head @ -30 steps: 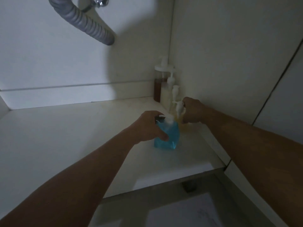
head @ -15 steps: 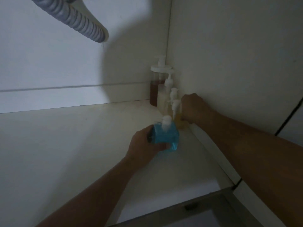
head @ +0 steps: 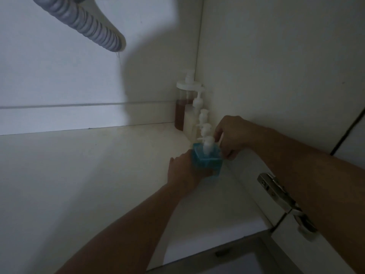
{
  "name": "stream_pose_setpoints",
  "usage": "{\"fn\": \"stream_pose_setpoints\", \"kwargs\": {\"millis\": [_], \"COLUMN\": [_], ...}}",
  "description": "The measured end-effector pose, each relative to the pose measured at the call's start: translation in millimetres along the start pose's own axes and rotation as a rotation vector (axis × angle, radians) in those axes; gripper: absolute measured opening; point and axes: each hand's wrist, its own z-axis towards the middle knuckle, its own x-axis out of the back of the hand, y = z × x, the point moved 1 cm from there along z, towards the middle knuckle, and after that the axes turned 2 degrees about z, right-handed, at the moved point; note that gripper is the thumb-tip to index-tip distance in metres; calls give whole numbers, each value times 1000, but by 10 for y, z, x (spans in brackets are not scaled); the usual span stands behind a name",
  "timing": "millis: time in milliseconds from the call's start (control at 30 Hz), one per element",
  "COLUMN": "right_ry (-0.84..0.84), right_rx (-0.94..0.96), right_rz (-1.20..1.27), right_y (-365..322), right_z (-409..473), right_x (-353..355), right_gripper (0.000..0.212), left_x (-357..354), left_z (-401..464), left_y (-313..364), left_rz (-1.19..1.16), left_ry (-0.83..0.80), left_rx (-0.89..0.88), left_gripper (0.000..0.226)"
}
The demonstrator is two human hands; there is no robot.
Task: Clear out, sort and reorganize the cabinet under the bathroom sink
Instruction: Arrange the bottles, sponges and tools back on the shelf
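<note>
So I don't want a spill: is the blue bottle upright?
Upright. The blue bottle stands on the cabinet floor with its white pump on top; the left hand holds its side.

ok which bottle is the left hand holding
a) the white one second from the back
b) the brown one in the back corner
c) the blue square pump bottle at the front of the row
c: the left hand wraps the blue square pump bottle, the nearest in the row along the right cabinet wall.
</note>
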Motion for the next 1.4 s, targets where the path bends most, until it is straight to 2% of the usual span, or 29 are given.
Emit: {"fn": "stream_pose_setpoints", "kwargs": {"millis": [67,167,400,567,700,967,1100,1233,1300,1400], "right_ry": [28,54,89,206,290,417,363,324,276,113], "right_rx": [22,43,17,33,-13,19,17,47,53,86], "right_rz": [-58,-151,-279,-373,-377,-455,-428,-353,-276,-74], "right_y": [22,33,15,-13,-19,2,0,-6,-47,-197], "right_z": [-12,-37,-57,-142,-183,-239,-301,-410,-484,-634], "right_x": [-29,-62,-84,-106,-124,-209,-201,-160,-159,-233], "right_gripper": [35,34,34,24,24,22,20,7,13,22], "left_x": [60,154,92,12,-62,-153,-10,228,377,704], "left_z": [33,62,83,89,52,81,76,-67,-179,-468], "left_y": [-42,-109,-116,-86,34,90,69,70,31,-45], "left_rz": [6,-40,21,201,231,307,256,243,198,198], "left_ry": [-128,-237,-247,-216,-219,-209,-289,-314,-285,-288], "left_rx": [-32,-49,-71,-90,-84,-55,-65,-39,3,6], "left_gripper": [84,69,73,79,81,87,92,81,75,62]}}
